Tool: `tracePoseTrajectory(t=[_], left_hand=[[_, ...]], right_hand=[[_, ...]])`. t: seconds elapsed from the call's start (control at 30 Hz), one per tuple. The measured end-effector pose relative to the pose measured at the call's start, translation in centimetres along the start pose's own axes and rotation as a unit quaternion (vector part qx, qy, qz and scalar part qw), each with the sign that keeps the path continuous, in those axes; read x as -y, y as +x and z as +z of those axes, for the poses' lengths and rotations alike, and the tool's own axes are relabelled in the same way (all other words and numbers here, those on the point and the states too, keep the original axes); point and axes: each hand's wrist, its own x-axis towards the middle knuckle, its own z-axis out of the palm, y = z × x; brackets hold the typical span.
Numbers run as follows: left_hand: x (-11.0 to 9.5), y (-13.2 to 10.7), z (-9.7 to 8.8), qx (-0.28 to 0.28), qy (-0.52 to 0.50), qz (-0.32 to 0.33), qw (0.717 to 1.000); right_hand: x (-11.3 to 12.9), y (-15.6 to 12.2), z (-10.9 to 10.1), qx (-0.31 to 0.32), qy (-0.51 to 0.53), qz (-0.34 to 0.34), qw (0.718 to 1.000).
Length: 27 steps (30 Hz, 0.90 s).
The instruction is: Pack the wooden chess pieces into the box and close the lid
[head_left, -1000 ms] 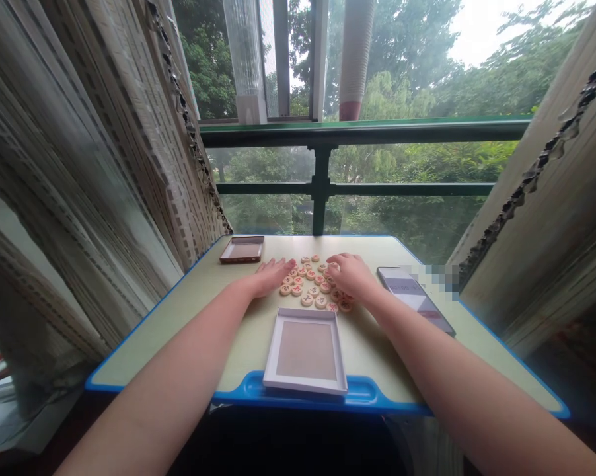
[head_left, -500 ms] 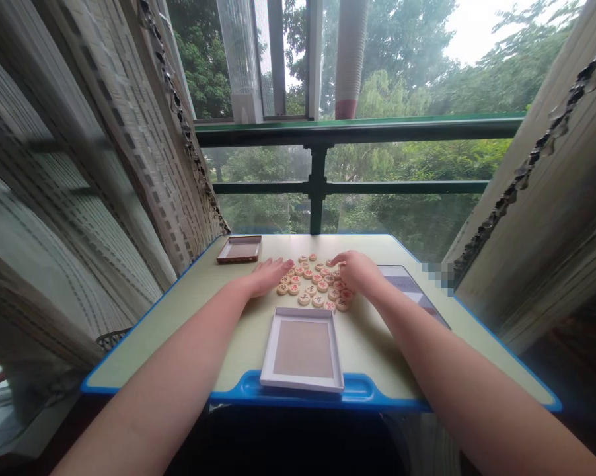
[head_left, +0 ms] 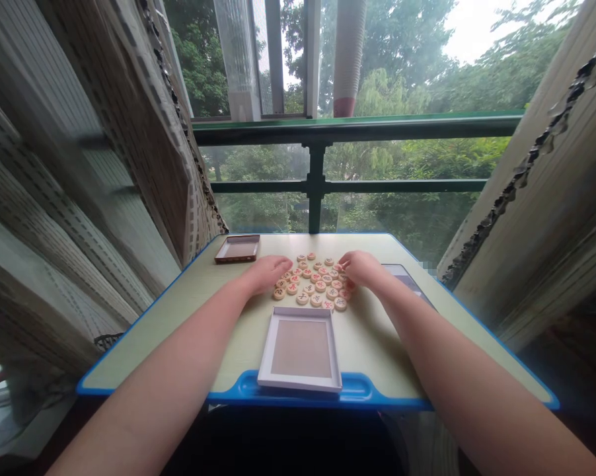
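Note:
Round wooden xiangqi pieces [head_left: 320,285] with red and dark characters lie loosely spread in the middle of the table. At their left edge is my left hand [head_left: 269,272], fingers loosely stretched towards the pieces, holding nothing that I can see. My right hand [head_left: 361,268] arches over the right edge of the spread, its fingers bent and apart. Its fingertips are at the outermost pieces, partly hiding them; no piece shows lifted. Nearer to me, a shallow white box half [head_left: 302,349] sits with its hollow side up.
A small brown-edged box half [head_left: 237,250] stands at the far left of the blue-rimmed table [head_left: 179,330]. A flat tablet-like device [head_left: 402,274] lies partly under my right forearm. Curtains [head_left: 144,165] hang on both sides, and a green railing [head_left: 318,185] runs behind.
My right hand has shifted slightly right and curled at the pieces' right edge, uncovering a piece at the back. The left hand has rounded its fingers slightly.

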Motion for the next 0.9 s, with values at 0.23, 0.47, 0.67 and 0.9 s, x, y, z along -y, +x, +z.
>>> tracePoseTrajectory(t=[0.23, 0.47, 0.67, 0.9], left_hand=[[0.0, -0.2, 0.1, -0.007, 0.042, 0.013, 0.999], [0.0, -0.2, 0.0, -0.030, 0.067, 0.029, 0.997], [0.1, -0.1, 0.1, -0.032, 0.069, 0.032, 0.997], [0.0, 0.1, -0.1, -0.114, 0.069, 0.036, 0.990]], right_hand=[[-0.5, 0.7, 0.8, -0.037, -0.002, -0.035, 0.999], [-0.9, 0.9, 0.9, -0.040, -0.025, -0.034, 0.998], [-1.6, 1.0, 0.9, -0.046, -0.051, -0.039, 0.997], [-0.2, 0.3, 0.3, -0.129, 0.007, -0.103, 0.986]])
